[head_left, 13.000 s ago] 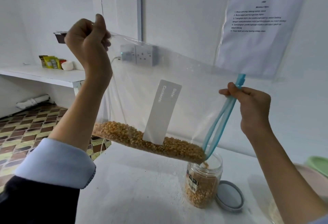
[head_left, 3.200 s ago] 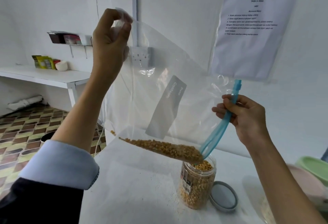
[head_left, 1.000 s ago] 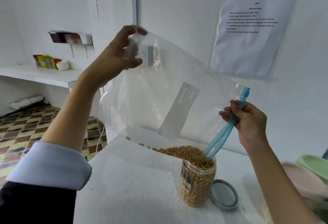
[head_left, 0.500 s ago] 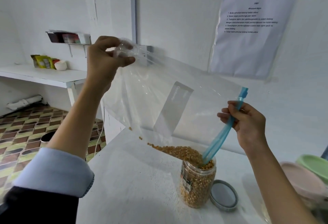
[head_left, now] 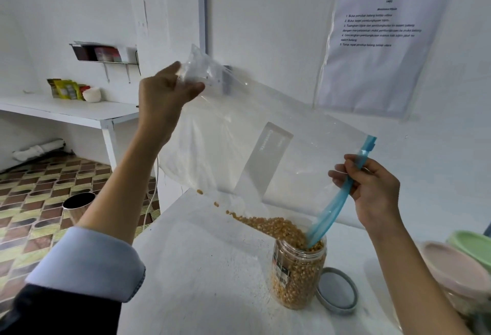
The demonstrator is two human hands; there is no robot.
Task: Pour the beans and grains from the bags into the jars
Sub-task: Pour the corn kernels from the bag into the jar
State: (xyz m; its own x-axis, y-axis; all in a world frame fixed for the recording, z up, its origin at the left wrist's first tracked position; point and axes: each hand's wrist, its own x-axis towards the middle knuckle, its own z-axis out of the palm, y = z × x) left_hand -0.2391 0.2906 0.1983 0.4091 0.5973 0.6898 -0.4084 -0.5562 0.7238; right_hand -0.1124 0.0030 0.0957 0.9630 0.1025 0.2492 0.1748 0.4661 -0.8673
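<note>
**Inspector:** Where does the bag stand?

**Assessor:** Tilted over the jar near the surface's right edge. The left hand pinches the raised bottom corner so the kernels slide down. The right hand has its fingers clenched round the blue zip strip, steering the mouth into the jar's opening. Jar nearly full; lid lying just beside it.

**Inspector:** Legible writing?

**Assessor:** The bag's white panel carries print, unreadable. The wall sheet is headed "TASK & GOAL", I judge; numbered lines blurred. The jar label is illegible.
</note>
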